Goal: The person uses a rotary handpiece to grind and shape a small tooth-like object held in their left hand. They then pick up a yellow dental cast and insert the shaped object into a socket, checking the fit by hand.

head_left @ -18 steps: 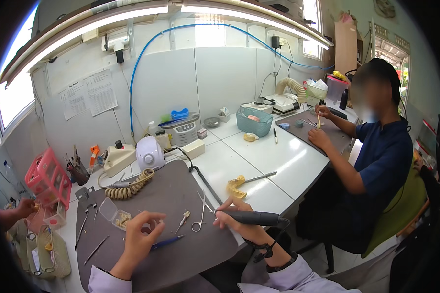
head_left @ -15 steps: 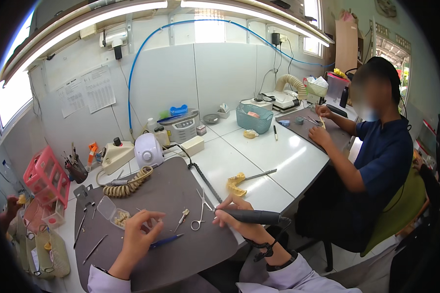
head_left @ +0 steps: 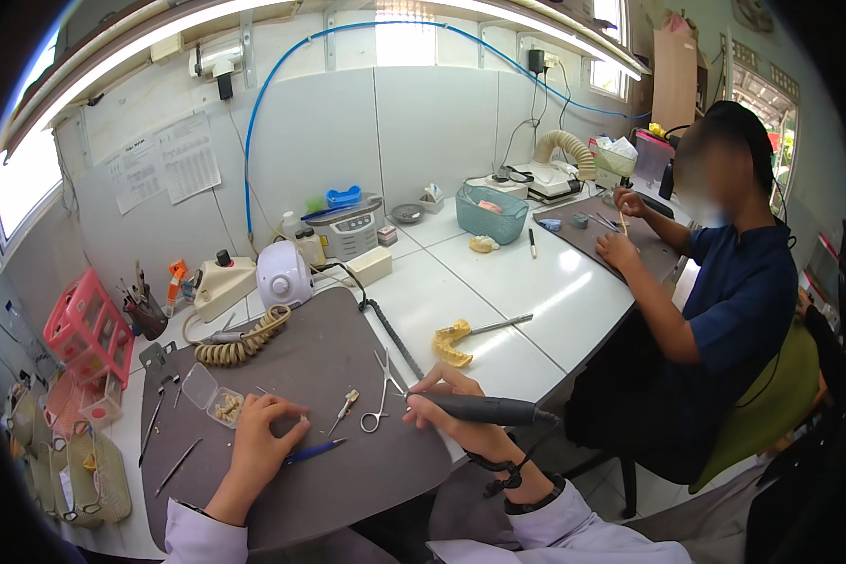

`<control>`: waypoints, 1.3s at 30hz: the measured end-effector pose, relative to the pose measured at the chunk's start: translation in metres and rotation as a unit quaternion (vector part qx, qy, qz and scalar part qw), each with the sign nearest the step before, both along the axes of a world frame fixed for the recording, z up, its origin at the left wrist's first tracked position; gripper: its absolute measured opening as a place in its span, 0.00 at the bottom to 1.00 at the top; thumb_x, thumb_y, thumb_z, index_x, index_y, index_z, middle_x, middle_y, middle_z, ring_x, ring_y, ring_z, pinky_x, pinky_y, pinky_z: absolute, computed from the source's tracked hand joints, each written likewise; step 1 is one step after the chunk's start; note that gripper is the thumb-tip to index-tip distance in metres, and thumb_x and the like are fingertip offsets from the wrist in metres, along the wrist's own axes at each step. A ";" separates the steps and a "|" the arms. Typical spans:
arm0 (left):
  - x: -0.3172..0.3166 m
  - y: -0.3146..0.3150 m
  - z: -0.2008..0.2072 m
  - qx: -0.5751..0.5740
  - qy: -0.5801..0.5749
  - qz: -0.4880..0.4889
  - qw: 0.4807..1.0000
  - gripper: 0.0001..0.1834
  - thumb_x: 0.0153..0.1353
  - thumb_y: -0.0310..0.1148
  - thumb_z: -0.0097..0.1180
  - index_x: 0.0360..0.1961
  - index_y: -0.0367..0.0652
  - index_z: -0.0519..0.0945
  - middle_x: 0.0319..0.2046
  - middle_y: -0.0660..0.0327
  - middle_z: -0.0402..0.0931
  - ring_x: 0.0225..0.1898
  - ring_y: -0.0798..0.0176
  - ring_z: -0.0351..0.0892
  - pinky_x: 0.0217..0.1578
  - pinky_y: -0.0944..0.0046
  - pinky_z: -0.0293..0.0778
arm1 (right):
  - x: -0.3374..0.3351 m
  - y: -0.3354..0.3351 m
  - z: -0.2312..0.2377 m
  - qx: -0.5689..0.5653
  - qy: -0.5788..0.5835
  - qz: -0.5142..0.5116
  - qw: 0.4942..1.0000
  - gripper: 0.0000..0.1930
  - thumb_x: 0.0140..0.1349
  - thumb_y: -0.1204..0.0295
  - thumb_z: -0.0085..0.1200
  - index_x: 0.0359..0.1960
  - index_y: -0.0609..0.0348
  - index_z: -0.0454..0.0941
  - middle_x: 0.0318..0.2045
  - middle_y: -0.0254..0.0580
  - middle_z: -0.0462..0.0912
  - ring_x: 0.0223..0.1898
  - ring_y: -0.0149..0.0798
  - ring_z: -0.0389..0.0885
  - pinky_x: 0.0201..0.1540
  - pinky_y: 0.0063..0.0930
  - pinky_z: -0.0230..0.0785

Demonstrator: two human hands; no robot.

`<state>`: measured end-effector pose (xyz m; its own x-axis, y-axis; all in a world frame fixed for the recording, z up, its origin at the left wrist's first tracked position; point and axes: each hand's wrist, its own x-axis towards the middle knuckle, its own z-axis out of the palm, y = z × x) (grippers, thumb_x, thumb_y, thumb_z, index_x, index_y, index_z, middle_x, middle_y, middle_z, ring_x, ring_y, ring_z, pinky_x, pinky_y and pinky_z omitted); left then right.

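Left hand [head_left: 263, 440] low over brown mat [head_left: 320, 334], thumb and forefinger nearly together; I cannot tell if small piece sits between. Right hand [head_left: 475, 439], at mat's right edge, holds dark handpiece [head_left: 489, 409], fingers closed pen-like. For steady work, I would brace both hands on mat, keep fingertips clear of handpiece's tip. Clear box [head_left: 198, 384] on mat, lid up; yellow dental model [head_left: 446, 344] beyond mat's right edge.

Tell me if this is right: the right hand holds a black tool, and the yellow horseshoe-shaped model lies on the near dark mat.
Not quite: the head view shows the yellow horseshoe-shaped model on the white tabletop, off the near dark mat. The right hand does hold a black tool.
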<state>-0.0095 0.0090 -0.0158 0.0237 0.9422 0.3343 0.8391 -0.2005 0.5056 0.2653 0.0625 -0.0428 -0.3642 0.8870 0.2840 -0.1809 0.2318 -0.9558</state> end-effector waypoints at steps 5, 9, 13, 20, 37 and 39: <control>0.006 0.001 0.004 -0.013 -0.018 -0.010 1.000 0.13 0.48 0.30 0.64 0.38 0.44 0.83 0.31 0.64 0.77 0.38 0.58 0.69 0.43 0.62 0.68 | 0.004 0.002 -0.002 0.015 0.020 0.001 1.000 0.07 0.62 0.75 0.55 0.37 0.62 0.71 0.22 0.40 0.80 0.29 0.31 0.82 0.35 0.23 0.74; 0.007 -0.004 0.007 0.034 0.002 0.013 0.999 0.14 0.47 0.29 0.64 0.38 0.43 0.82 0.31 0.64 0.77 0.38 0.59 0.71 0.40 0.62 0.69 | 0.001 0.000 0.003 -0.004 0.001 -0.008 1.000 0.07 0.62 0.75 0.55 0.37 0.63 0.72 0.22 0.40 0.80 0.29 0.31 0.82 0.35 0.23 0.74; 0.029 -0.032 0.036 0.189 -0.040 0.012 0.981 0.11 0.48 0.25 0.62 0.36 0.42 0.82 0.28 0.63 0.77 0.35 0.61 0.73 0.37 0.63 0.70 | -0.001 -0.003 0.002 -0.007 -0.017 -0.014 1.000 0.07 0.62 0.74 0.56 0.37 0.63 0.72 0.22 0.40 0.80 0.29 0.31 0.82 0.35 0.22 0.74; 0.149 -0.082 0.088 -0.137 -0.455 -0.562 0.677 0.15 0.64 0.37 0.54 0.36 0.33 0.81 0.34 0.53 0.81 0.40 0.51 0.77 0.45 0.59 0.70 | 0.007 0.003 -0.007 0.006 0.011 0.000 1.000 0.08 0.62 0.73 0.57 0.36 0.64 0.71 0.22 0.41 0.80 0.28 0.31 0.82 0.37 0.25 0.76; 0.204 -0.076 0.081 -0.337 -0.431 -0.717 0.433 0.17 0.67 0.32 0.49 0.53 0.32 0.71 0.30 0.54 0.80 0.39 0.61 0.78 0.45 0.61 0.70 | 0.004 0.003 -0.006 0.017 -0.016 0.001 1.000 0.10 0.62 0.68 0.56 0.36 0.61 0.71 0.24 0.40 0.81 0.29 0.27 0.82 0.32 0.18 0.69; 0.210 -0.070 0.065 -0.322 -0.443 -0.678 0.490 0.20 0.67 0.30 0.50 0.57 0.32 0.67 0.26 0.56 0.78 0.35 0.64 0.77 0.41 0.63 0.70 | 0.011 0.005 -0.005 0.002 -0.021 -0.011 1.000 0.08 0.63 0.71 0.56 0.35 0.62 0.71 0.24 0.41 0.81 0.30 0.30 0.82 0.35 0.22 0.72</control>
<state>0.2003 -0.0613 0.0495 0.8887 0.1784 0.4223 -0.4507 0.1712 0.8761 0.2766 0.0680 -0.0477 -0.3573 0.8937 0.2713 -0.1347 0.2382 -0.9618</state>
